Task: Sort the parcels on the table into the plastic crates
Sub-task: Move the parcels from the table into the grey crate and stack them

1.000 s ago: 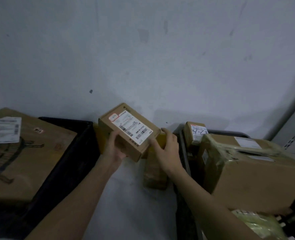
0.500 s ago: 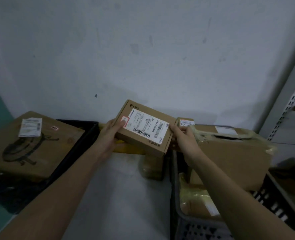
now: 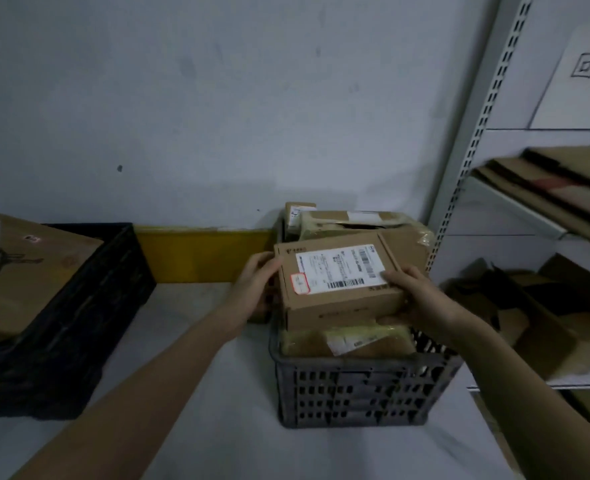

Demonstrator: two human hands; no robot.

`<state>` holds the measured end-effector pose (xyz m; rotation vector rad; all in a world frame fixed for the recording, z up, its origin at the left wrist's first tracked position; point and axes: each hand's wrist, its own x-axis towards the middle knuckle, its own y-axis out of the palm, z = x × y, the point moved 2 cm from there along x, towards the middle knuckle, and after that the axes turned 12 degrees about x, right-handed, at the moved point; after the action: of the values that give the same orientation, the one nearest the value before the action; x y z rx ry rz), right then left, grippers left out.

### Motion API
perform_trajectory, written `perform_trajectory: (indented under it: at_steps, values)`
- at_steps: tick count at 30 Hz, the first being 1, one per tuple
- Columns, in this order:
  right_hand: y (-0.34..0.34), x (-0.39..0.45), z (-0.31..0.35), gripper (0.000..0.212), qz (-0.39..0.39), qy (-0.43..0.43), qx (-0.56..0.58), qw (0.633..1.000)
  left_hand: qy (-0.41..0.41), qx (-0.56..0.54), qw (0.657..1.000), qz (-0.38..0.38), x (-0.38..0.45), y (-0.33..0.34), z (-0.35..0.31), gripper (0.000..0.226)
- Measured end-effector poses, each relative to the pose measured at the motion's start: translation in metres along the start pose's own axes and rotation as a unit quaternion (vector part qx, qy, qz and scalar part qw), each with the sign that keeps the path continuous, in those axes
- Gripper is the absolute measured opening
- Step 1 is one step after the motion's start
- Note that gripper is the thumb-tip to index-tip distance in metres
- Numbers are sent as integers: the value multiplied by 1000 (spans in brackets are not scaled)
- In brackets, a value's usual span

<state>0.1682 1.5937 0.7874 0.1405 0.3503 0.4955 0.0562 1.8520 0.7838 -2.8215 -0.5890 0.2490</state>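
- The black crate (image 3: 79,306) stands at the left of the counter (image 3: 217,427), with a large cardboard box (image 3: 27,271) lying in it; nothing touches it, so it plays no part in the step in hand.
- The left hand (image 3: 252,289) holds the left end of the parcel (image 3: 338,282), its fingers (image 3: 265,261) curled over the upper left edge.
- The parcel, a flat brown box with a white label facing up, sits level over the grey crate (image 3: 355,393), above the wrapped packages already piled inside. Whether it rests on them yet I cannot tell.
- The right hand (image 3: 421,299) grips the right near corner, thumb on the label and the other fingers wrapped under the side.
- Judged from this, the step is placing this parcel into the grey crate, and it is nearly finished.
- The next move calls for lowering the box flat onto the pile, checking it sits steady on the heaped load, then letting go with both hands.
- Compared with half a second ago, the parcel has travelled right from above the counter gap to over the grey crate, and has turned from tilted to level.
- The view has swung right too, so the metal shelf (image 3: 528,220) with flattened cardboard now shows.
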Motion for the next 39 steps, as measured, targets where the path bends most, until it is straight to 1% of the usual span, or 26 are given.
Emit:
perform_trajectory:
  at_steps: [1, 3, 4, 5, 7, 9, 10, 12, 14, 18, 20, 21, 22, 24, 25, 26, 27, 28, 29, 30, 31, 32, 34, 35, 37, 39]
  values:
    - [-11, -3, -6, 39, -4, 19, -6, 1000, 8, 23, 1000, 14, -3, 11, 2, 37]
    - [-27, -3, -18, 48, -34, 29, -42, 998, 27, 130, 991, 25, -4, 33, 5, 36]
    - [-31, -3, -23, 52, -63, 29, -68, 995, 31, 183, 982, 30, -4, 44, 6, 45]
    - [-35, 0, -29, 56, -92, 29, -89, 991, 34, 211, 976, 38, -2, 53, 9, 53]
    - [-43, 3, -40, 71, -145, 18, -103, 984, 48, 222, 972, 59, 1, 70, 12, 60]
    - [-45, 8, -49, 91, -178, 11, -99, 979, 67, 228, 969, 63, 4, 77, 13, 54]
    - [-43, 9, -49, 90, -191, -3, -94, 977, 85, 240, 965, 56, 7, 78, 13, 49]
    - [-37, 9, -49, 75, -218, -24, -96, 971, 131, 267, 955, 19, 11, 78, 12, 39]
    - [-35, 13, -52, 70, -223, -20, -114, 968, 169, 288, 942, -21, 14, 78, 13, 30]
    - [-37, 21, -54, 62, -226, -23, -151, 962, 175, 298, 938, -36, 22, 82, 19, 24]
    - [-37, 23, -55, 57, -226, -18, -195, 954, 182, 335, 924, -29, 28, 83, 26, 24]
    - [-37, 23, -56, 56, -222, -1, -241, 945, 181, 352, 918, -19, 30, 84, 31, 24]
    - [-39, 23, -57, 54, -210, 26, -314, 926, 179, 361, 915, -11, 30, 83, 35, 23]
    - [-42, 23, -53, 48, -190, 85, -476, 854, 182, 365, 913, 5, 30, 79, 39, 21]
    - [-41, 23, -46, 44, -194, 91, -536, 816, 193, 371, 908, 13, 31, 75, 37, 20]
    - [-35, 22, -36, 41, -205, 76, -580, 785, 207, 383, 900, 20, 33, 69, 33, 20]
    - [-25, 22, -24, 39, -222, 38, -604, 764, 221, 393, 892, 17, 36, 61, 27, 20]
    - [-10, 24, -11, 32, -235, -26, -604, 761, 233, 396, 888, -1, 40, 49, 21, 20]
    - [9, 29, -1, 22, -237, -101, -581, 772, 239, 390, 889, -28, 45, 35, 15, 20]
    - [33, 32, 9, 15, -225, -171, -542, 792, 232, 370, 898, -57, 52, 19, 12, 19]
    - [57, 36, 16, 12, -199, -222, -502, 812, 216, 341, 911, -82, 60, 3, 11, 19]
    - [84, 40, 21, 11, -165, -252, -461, 835, 194, 313, 924, -101, 67, -13, 14, 19]
    - [137, 51, 22, 12, -90, -253, -376, 887, 146, 283, 940, -119, 81, -42, 28, 22]
    - [162, 59, 19, 14, -60, -244, -346, 904, 123, 277, 945, -124, 88, -56, 37, 24]
    - [205, 81, 5, 17, -22, -211, -321, 923, 73, 259, 955, -128, 100, -81, 61, 29]
    - [236, 115, -22, 13, -1, -159, -312, 937, 11, 221, 968, -121, 112, -100, 88, 33]
